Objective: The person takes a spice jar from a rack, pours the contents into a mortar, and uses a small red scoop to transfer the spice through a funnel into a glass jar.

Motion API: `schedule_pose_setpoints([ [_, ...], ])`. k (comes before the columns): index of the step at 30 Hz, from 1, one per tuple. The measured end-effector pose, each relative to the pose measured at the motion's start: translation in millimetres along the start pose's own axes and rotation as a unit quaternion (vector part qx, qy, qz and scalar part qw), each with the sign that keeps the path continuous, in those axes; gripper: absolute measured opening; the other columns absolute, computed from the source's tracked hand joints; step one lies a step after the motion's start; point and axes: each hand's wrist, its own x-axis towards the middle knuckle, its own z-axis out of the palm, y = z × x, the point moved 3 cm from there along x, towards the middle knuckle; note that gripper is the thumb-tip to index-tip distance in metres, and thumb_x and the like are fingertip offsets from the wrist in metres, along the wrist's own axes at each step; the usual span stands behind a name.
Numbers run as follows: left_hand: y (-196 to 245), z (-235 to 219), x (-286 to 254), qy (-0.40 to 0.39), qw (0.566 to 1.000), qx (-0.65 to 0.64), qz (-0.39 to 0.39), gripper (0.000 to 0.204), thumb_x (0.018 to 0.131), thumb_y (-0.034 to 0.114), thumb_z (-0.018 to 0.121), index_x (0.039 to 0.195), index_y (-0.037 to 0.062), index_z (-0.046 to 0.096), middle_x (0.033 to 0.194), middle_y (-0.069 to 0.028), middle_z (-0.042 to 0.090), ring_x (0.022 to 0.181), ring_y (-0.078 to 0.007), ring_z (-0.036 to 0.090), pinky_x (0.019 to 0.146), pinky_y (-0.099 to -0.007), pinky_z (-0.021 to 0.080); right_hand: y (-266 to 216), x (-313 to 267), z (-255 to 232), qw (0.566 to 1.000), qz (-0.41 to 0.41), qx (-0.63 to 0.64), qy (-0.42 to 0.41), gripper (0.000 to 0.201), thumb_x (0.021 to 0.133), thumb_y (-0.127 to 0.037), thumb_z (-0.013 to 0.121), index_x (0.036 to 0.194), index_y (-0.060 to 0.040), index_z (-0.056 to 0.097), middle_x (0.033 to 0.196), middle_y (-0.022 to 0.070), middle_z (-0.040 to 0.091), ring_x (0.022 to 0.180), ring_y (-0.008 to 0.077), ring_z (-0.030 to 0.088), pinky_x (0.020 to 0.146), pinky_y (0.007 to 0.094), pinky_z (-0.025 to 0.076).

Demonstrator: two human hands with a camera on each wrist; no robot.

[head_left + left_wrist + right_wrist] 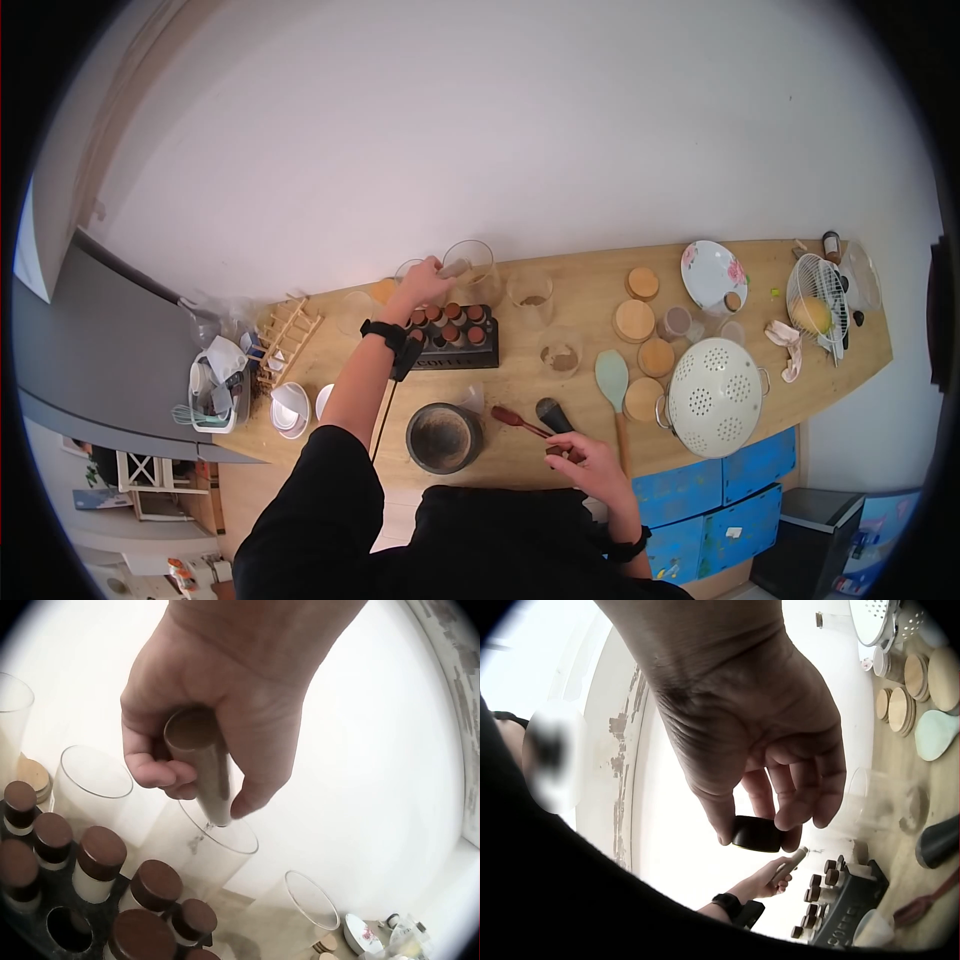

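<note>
My left hand (425, 281) grips a slim tube (208, 761) and tilts it mouth-down over a tall glass jar (238, 838). Small crumbs show at the tube's mouth, inside the jar's rim. Below that hand stands a black rack (455, 357) lettered COFFEE, filled with brown-capped tubes (103, 853); one slot (69, 928) holds no tube. Over the front of the table, my right hand (590, 468) pinches a dark brown cap (757, 834) between thumb and fingertips.
A stone mortar (440, 440), a dark pestle (550, 413) and a reddish-brown scoop (513, 417) lie near the front edge. To the right are a mint spatula (612, 378), round wooden lids (634, 320) and a white colander (716, 398). Glass jars (530, 298) line the back.
</note>
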Motion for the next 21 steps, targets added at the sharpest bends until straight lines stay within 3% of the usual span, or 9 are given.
schedule_pose_setpoints([
  [1,4.7,-1.8,-6.3,0.043,0.998,0.032,0.031,0.052,0.074,0.040,0.062,0.102,-0.0042,0.059,0.089,-0.0212,0.064,0.069,-0.0299,0.065,0.061,-0.0356,0.054,0.1,0.0,0.0,1.000,-0.001,0.002,0.001,0.027,0.080,-0.009,0.069,0.105,-0.0010,0.062,0.078,-0.0005,0.061,0.058,0.0015,0.049,0.050,0.0175,0.039],
  [4,-5.3,0.6,2.2,0.051,0.994,0.041,0.087,0.054,0.074,0.040,0.063,0.104,-0.0041,0.058,0.090,-0.0212,0.064,0.073,-0.0304,0.065,0.065,-0.0363,0.053,-0.2,0.1,-0.6,1.000,-0.001,-0.004,0.003,0.028,0.080,-0.010,0.070,0.105,-0.0011,0.062,0.078,-0.0006,0.061,0.058,0.0015,0.049,0.051,0.0177,0.039],
  [5,-4.3,-0.2,4.6,0.051,0.994,0.040,0.088,0.054,0.074,0.040,0.063,0.104,-0.0041,0.058,0.090,-0.0212,0.064,0.073,-0.0304,0.065,0.065,-0.0363,0.053,-1.0,0.1,-0.9,1.000,-0.001,-0.004,0.003,0.028,0.080,-0.010,0.070,0.105,-0.0011,0.062,0.078,-0.0006,0.061,0.058,0.0015,0.049,0.051,0.0177,0.039],
  [7,-8.6,2.5,10.7,-0.028,0.999,0.000,-0.018,0.056,0.072,0.041,0.064,0.106,-0.0020,0.054,0.091,-0.0208,0.064,0.083,-0.0318,0.064,0.073,-0.0380,0.051,-2.9,-0.3,-1.2,1.000,0.001,-0.014,0.006,0.028,0.080,-0.010,0.070,0.105,-0.0012,0.062,0.078,-0.0003,0.062,0.058,0.0017,0.049,0.051,0.0181,0.039],
  [10,-12.1,5.1,14.3,0.053,0.997,0.029,0.039,0.055,0.072,0.042,0.063,0.105,-0.0022,0.055,0.091,-0.0207,0.064,0.089,-0.0328,0.062,0.079,-0.0404,0.049,-3.4,0.1,-0.7,1.000,0.001,-0.010,0.004,0.028,0.080,-0.010,0.070,0.105,-0.0012,0.062,0.078,0.0001,0.062,0.058,0.0018,0.049,0.051,0.0182,0.040],
  [13,-7.2,3.5,5.5,0.062,0.993,0.071,0.071,0.056,0.073,0.045,0.060,0.104,-0.0022,0.060,0.096,-0.0213,0.064,0.092,-0.0338,0.062,0.082,-0.0411,0.048,-0.3,0.5,-0.1,1.000,0.001,-0.012,0.002,0.028,0.080,-0.011,0.070,0.105,-0.0012,0.062,0.078,0.0003,0.062,0.059,0.0019,0.050,0.051,0.0181,0.040],
  [17,-12.8,4.4,16.6,0.069,0.990,0.094,0.081,0.056,0.072,0.045,0.061,0.105,-0.0009,0.060,0.098,-0.0211,0.064,0.093,-0.0344,0.062,0.084,-0.0412,0.048,-0.3,0.9,0.3,1.000,0.004,-0.017,0.002,0.028,0.080,-0.012,0.070,0.105,-0.0013,0.062,0.079,0.0006,0.062,0.060,0.0021,0.051,0.052,0.0181,0.040],
  [19,-18.0,6.4,25.5,0.008,0.997,0.079,0.008,0.055,0.071,0.045,0.062,0.105,0.0011,0.058,0.097,-0.0198,0.064,0.092,-0.0339,0.061,0.083,-0.0406,0.048,-1.1,0.9,1.0,1.000,0.009,-0.011,-0.003,0.029,0.080,-0.012,0.070,0.105,-0.0013,0.061,0.079,0.0010,0.062,0.061,0.0022,0.052,0.052,0.0180,0.041],
  [21,-19.8,7.7,24.5,0.029,0.997,0.069,0.031,0.055,0.072,0.045,0.061,0.104,0.0008,0.058,0.096,-0.0198,0.064,0.092,-0.0337,0.061,0.083,-0.0407,0.048,1.3,1.5,1.5,1.000,0.006,-0.012,-0.004,0.029,0.080,-0.012,0.070,0.105,-0.0013,0.061,0.080,0.0010,0.062,0.060,0.0023,0.052,0.052,0.0180,0.041],
])
